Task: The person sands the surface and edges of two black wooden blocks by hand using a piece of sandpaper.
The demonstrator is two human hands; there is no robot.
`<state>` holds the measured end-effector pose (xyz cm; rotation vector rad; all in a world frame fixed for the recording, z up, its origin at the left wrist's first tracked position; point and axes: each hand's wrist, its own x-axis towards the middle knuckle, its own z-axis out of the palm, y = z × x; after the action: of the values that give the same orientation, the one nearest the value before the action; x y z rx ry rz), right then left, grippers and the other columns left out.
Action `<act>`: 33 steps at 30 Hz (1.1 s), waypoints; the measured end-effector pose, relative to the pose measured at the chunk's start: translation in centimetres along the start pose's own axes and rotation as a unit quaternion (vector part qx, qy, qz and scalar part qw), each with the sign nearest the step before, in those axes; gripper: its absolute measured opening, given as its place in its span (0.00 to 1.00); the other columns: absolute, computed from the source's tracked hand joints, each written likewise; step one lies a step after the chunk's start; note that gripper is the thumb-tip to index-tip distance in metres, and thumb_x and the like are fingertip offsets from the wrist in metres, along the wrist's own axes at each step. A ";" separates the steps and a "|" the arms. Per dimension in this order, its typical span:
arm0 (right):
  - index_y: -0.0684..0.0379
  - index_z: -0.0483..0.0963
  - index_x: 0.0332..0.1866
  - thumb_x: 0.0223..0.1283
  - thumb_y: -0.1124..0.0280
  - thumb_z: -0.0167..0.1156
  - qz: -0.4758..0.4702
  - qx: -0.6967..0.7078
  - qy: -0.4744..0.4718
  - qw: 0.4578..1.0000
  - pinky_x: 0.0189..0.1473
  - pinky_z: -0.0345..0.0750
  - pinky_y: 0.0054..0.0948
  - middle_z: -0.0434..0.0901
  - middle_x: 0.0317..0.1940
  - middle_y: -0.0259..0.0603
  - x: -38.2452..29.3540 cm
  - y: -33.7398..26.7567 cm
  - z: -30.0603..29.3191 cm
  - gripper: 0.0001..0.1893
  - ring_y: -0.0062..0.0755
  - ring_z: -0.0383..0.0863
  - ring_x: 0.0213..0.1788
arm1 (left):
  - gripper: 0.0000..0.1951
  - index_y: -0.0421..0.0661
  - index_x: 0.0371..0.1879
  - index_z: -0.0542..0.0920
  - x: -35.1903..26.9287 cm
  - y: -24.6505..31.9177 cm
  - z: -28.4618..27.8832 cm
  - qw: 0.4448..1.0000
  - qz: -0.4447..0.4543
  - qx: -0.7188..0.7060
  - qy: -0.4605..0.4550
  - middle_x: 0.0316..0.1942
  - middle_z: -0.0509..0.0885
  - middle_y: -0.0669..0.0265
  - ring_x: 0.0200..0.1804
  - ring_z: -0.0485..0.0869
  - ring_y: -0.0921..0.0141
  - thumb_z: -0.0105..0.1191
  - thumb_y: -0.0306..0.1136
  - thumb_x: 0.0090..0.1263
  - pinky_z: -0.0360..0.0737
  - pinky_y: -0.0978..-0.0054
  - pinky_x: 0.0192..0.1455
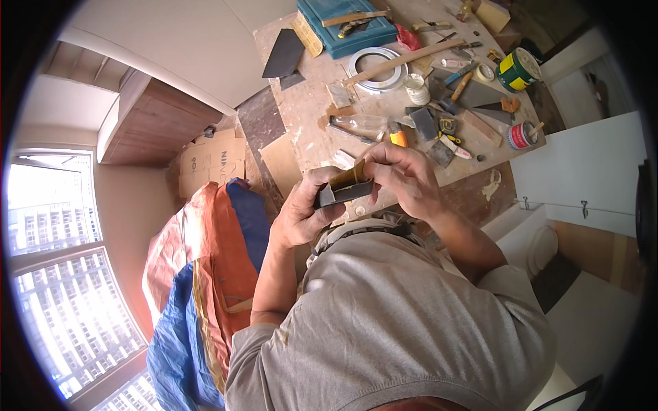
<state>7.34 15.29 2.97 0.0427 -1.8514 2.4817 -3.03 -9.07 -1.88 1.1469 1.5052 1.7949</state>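
Observation:
In front of my body, near the workbench's near edge, my left hand (pixel 303 210) grips a small dark block (pixel 345 193) between thumb and fingers. A brownish strip (pixel 347 177), which looks like sandpaper, curls up over the block's upper side. My right hand (pixel 406 180) pinches the right end of this strip with thumb and fingertips. The block's underside is partly hidden by my left fingers. Just beyond my hands lie a yellow-and-black tool handle (pixel 397 134), a clear plastic bottle (pixel 362 123) and a dark rectangular pad (pixel 424 124).
The wooden workbench (pixel 308 118) bears a teal tool case (pixel 349 31), a roll of edging (pixel 354 67), a hammer (pixel 457 92), a tape measure (pixel 447 125), a glass jar (pixel 416 90) and paint cans (pixel 519 69). Orange and blue tarpaulin (pixel 226 231) lies at left, beside cardboard (pixel 213 159).

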 end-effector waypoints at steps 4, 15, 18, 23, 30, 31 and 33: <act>0.68 0.84 0.56 0.86 0.68 0.64 0.098 0.075 0.005 0.992 0.41 0.85 0.25 0.88 0.42 0.37 -0.2 -0.1 -0.1 0.11 0.20 0.86 0.38 | 0.24 0.41 0.70 0.77 0.2 0.7 0.2 0.997 0.005 0.077 0.019 0.59 0.89 0.58 0.55 0.88 0.63 0.66 0.27 0.78 0.84 0.62 0.61; 0.67 0.87 0.60 0.73 0.75 0.77 -0.223 -0.265 -0.070 0.935 0.47 0.88 0.25 0.89 0.58 0.44 0.0 -2.1 -0.9 0.15 0.26 0.90 0.45 | 0.35 0.39 0.69 0.76 0.0 0.1 0.2 0.995 0.022 0.099 0.010 0.54 0.92 0.53 0.52 0.94 0.57 0.65 0.59 0.81 0.88 0.60 0.59; 0.63 0.88 0.61 0.68 0.75 0.81 -0.130 -0.233 -0.112 0.957 0.46 0.89 0.26 0.89 0.59 0.44 -0.2 -2.9 -0.4 0.18 0.25 0.90 0.46 | 0.38 0.38 0.70 0.74 0.1 0.1 0.2 0.994 0.002 0.110 0.005 0.55 0.92 0.52 0.53 0.94 0.56 0.66 0.61 0.79 0.89 0.59 0.60; 0.62 0.88 0.60 0.65 0.76 0.83 -0.110 -0.269 -0.111 0.950 0.43 0.89 0.27 0.90 0.60 0.42 0.0 -3.4 -0.2 0.20 0.24 0.91 0.45 | 0.36 0.39 0.70 0.74 -0.4 0.2 0.2 0.996 -0.016 0.089 0.008 0.54 0.91 0.53 0.53 0.94 0.56 0.66 0.57 0.80 0.88 0.60 0.60; 0.59 0.89 0.58 0.63 0.78 0.80 -0.348 -0.395 -0.060 0.848 0.42 0.90 0.30 0.90 0.61 0.44 0.6 -2.6 -0.4 0.18 0.36 0.94 0.42 | 0.26 0.41 0.64 0.77 0.6 2.3 0.4 0.991 -0.058 0.121 -0.005 0.46 0.89 0.57 0.45 0.90 0.61 0.67 0.38 0.72 0.85 0.62 0.53; 0.60 0.89 0.54 0.64 0.78 0.79 -0.341 -0.432 -0.087 0.830 0.43 0.91 0.31 0.89 0.61 0.44 0.5 -3.1 -0.2 0.14 0.37 0.94 0.46 | 0.26 0.41 0.64 0.77 0.4 2.1 0.3 0.991 -0.058 0.121 -0.004 0.46 0.89 0.57 0.45 0.90 0.61 0.67 0.38 0.72 0.85 0.62 0.53; 0.60 0.88 0.50 0.65 0.78 0.77 -0.333 -0.470 -0.113 0.810 0.44 0.91 0.33 0.89 0.61 0.44 0.6 -3.3 -0.2 0.10 0.39 0.95 0.49 | 0.27 0.42 0.64 0.77 0.2 1.5 0.1 0.990 -0.080 0.113 -0.021 0.44 0.89 0.58 0.45 0.89 0.63 0.68 0.34 0.68 0.85 0.64 0.51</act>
<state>6.90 16.42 6.13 0.8008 -2.3687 0.9909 -2.93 -9.19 -0.41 1.1259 1.7583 1.5153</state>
